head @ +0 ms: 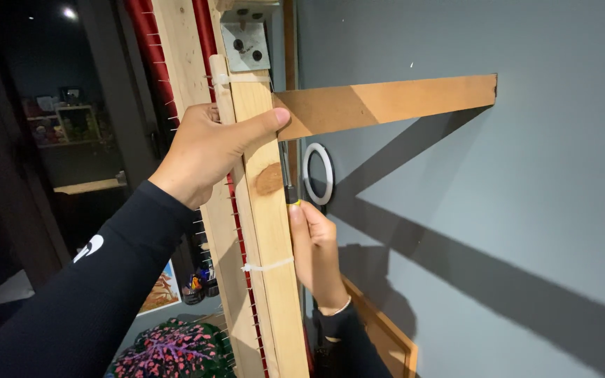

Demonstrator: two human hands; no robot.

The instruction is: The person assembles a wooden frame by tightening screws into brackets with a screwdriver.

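Observation:
An upright wooden frame of pale planks stands in front of me, with rows of nails and red threads along its inner edges. My left hand grips the plank near the top, thumb pressed across its front. My right hand reaches behind the plank and holds a dark slim tool upright against its back edge. White zip ties bind a thin dowel to the plank. A metal bracket with holes sits at the top.
A brown wooden strip juts right from the frame across a grey wall. A white ring hangs behind. A patterned cloth lies below left; shelves stand in the dark room at left.

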